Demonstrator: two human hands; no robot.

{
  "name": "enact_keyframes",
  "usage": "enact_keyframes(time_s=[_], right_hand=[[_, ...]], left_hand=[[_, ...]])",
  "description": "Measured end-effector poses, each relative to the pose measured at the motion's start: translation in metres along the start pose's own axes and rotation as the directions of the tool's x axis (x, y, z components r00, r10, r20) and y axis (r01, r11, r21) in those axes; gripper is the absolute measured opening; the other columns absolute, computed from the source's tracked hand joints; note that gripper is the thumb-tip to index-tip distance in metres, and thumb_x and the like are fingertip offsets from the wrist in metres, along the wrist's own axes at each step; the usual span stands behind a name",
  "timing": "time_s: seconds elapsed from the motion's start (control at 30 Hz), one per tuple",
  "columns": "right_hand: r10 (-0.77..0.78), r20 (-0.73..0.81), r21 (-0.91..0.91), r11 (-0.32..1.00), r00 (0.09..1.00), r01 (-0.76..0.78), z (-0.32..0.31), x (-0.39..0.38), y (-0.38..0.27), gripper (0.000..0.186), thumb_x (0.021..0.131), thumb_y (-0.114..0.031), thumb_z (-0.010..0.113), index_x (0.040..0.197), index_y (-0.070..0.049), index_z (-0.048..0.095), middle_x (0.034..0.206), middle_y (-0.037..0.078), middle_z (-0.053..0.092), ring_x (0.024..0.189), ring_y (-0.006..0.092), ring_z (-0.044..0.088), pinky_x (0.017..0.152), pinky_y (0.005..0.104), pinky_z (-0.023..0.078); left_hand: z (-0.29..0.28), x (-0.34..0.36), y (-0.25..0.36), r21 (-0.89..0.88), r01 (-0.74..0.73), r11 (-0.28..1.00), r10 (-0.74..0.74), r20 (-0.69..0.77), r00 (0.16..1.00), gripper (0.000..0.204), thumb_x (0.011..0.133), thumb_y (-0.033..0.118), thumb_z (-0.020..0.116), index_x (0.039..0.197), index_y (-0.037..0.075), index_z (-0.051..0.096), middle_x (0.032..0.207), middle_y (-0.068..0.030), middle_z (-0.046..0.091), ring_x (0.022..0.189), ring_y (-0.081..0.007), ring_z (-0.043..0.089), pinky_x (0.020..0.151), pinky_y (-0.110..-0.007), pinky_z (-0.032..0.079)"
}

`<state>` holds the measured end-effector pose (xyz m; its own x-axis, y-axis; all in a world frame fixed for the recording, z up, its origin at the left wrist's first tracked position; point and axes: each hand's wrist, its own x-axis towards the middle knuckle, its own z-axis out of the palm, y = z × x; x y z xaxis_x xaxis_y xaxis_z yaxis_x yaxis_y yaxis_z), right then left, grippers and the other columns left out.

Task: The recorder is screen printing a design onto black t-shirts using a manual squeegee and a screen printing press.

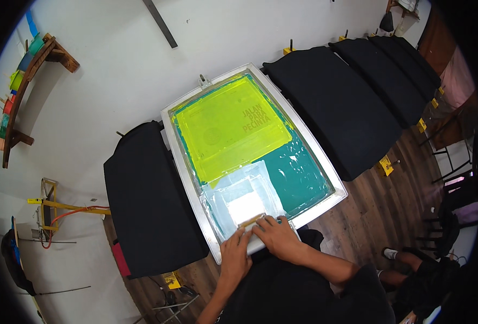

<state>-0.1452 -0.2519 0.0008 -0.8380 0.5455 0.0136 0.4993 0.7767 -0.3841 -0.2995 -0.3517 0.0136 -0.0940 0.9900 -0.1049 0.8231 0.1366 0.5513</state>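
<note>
In front of me lies a screen-printing frame (187, 181) with a silver-grey rim. Its far part is coated lime yellow (222, 121), with lettering showing through; the near right part is teal (306, 181). White ink (244, 202) is spread over the near left part. A squeegee (251, 220) with a narrow wooden edge rests at the near end of the white patch. My left hand (236, 252) grips its left side, fingers bent over it. My right hand (276, 233) is closed on its right side. The undersides of my fingers are hidden.
Black fabric covers a board (152, 205) to the left and another board (336, 108) to the right, with several more beyond. Yellow brackets (386, 165) stick out below them. A wooden wall shelf (33, 100) holds coloured rolls. A person's leg (406, 259) shows at lower right.
</note>
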Motion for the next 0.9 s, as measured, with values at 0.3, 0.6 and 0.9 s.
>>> enact_keyframes(time_s=[0.3,0.6,0.9], right_hand=[[0.026,0.024,0.041,0.999,0.999,-0.027,-0.027,0.098,0.031,0.023,0.080,-0.008,0.062,0.103,-0.010,0.068,0.102,0.012,0.066,0.099,0.0314,0.063,0.079,0.0518,0.045],[0.124,0.214,0.100,0.984,0.969,-0.148,-0.021,0.152,0.049,0.027,0.065,-0.007,0.069,0.091,-0.008,0.074,0.090,0.019,0.071,0.087,0.0380,0.068,0.076,0.0461,0.056],[0.151,0.142,0.035,0.987,0.978,-0.158,-0.012,0.114,0.033,0.030,0.067,-0.007,0.075,0.097,-0.008,0.073,0.104,0.013,0.070,0.100,0.0329,0.067,0.081,0.0431,0.057]], left_hand=[[-0.029,0.086,-0.043,-0.082,-0.037,0.996,0.025,-0.149,0.988,0.049,0.073,-0.005,0.059,0.121,0.008,0.064,0.116,-0.0154,0.067,0.109,-0.0324,0.063,0.090,-0.045,0.043],[-0.054,0.125,-0.046,0.049,0.066,0.997,-0.066,0.002,0.998,0.044,0.068,-0.006,0.061,0.109,0.006,0.070,0.097,-0.0246,0.069,0.093,-0.0431,0.066,0.085,-0.047,0.053],[-0.030,0.099,-0.043,0.098,0.064,0.993,-0.058,-0.061,0.996,0.048,0.067,-0.007,0.066,0.112,0.006,0.070,0.099,-0.0228,0.069,0.094,-0.0405,0.066,0.086,-0.045,0.053]])
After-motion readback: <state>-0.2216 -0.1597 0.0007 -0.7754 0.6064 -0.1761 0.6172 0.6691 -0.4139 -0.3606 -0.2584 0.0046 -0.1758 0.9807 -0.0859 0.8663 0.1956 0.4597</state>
